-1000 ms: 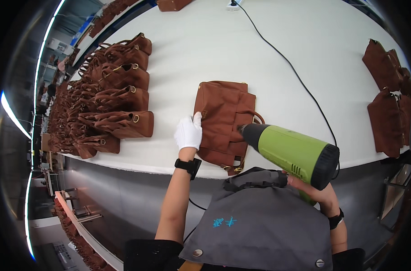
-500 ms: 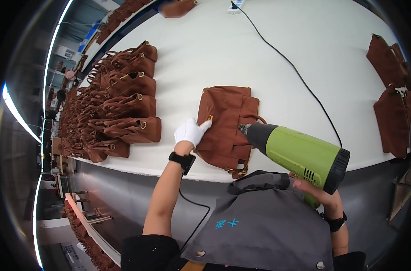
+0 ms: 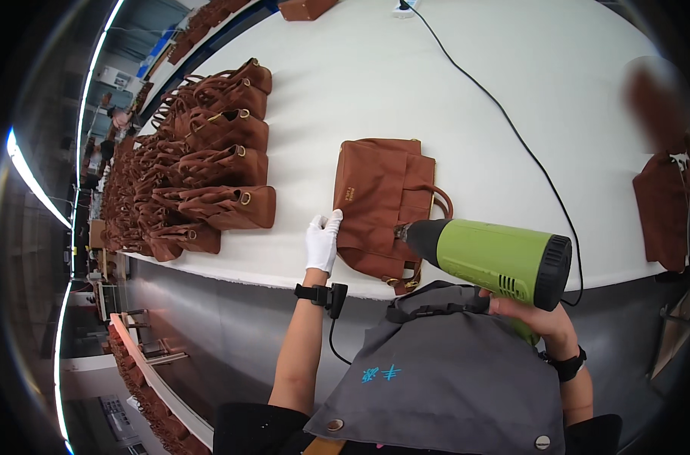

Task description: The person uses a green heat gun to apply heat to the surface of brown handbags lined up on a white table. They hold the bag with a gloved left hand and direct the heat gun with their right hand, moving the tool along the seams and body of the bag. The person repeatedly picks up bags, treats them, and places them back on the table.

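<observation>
A brown handbag (image 3: 375, 182) lies flat on the white table, its handle (image 3: 445, 201) toward the right and small gold lettering on its face. My left hand (image 3: 323, 244), in a white glove, pinches the bag's left edge between thumb and fingers. In my right hand (image 3: 538, 315) is a green and black heat gun (image 3: 489, 254), gripped by the handle below its body. Its metal nozzle points left, just over the lower middle of the bag. The heat gun hides part of my right fingers.
Rows of brown handbags (image 3: 235, 206) stand on the left of the white table (image 3: 466, 136). More bags (image 3: 661, 212) are at the right edge, one blurred. A black cord (image 3: 504, 117) runs from a white power strip (image 3: 405, 7) at the far side toward the heat gun.
My left hand has drawn back from the lettering on the bag's face to its left edge, uncovering the lettering. The heat gun has shifted slightly left and down.
</observation>
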A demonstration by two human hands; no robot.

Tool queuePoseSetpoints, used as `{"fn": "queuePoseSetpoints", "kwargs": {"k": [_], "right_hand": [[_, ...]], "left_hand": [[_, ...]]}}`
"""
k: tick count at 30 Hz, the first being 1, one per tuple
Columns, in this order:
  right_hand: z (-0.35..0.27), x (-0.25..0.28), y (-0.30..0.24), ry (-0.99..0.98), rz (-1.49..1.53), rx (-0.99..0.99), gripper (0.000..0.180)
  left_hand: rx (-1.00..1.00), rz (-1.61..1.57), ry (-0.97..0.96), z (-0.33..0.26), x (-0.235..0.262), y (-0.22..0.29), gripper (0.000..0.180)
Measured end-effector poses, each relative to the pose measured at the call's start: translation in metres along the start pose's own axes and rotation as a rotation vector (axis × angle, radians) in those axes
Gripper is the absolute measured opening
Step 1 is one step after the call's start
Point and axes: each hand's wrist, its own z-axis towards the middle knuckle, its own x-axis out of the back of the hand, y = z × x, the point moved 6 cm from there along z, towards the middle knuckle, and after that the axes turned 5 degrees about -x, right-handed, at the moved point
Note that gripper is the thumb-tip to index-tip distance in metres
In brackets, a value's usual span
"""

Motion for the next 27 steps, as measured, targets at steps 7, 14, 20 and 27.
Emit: {"fn": "queuePoseSetpoints", "kwargs": {"k": [7,14,20,27], "right_hand": [[0.008,-0.008,-0.003,-0.084,-0.065,-0.096,0.042],[0.022,0.000,-0.005,-0.004,-0.215,0.070,0.039],[0.027,0.006,-0.012,0.147,-0.252,0.138,0.034],[0.010,0.028,-0.024,0.228,-0.123,0.243,0.035]], "left_hand": [[0.003,0.010,0.010,0.000,0.004,-0.005,0.048],[-0.437,0.535,0.219,-0.007,0.006,0.033,0.021],[-0.711,0.720,-0.239,-0.027,-0.131,0.075,0.056],[-0.744,0.584,-0.252,-0.016,-0.121,0.109,0.040]]}}
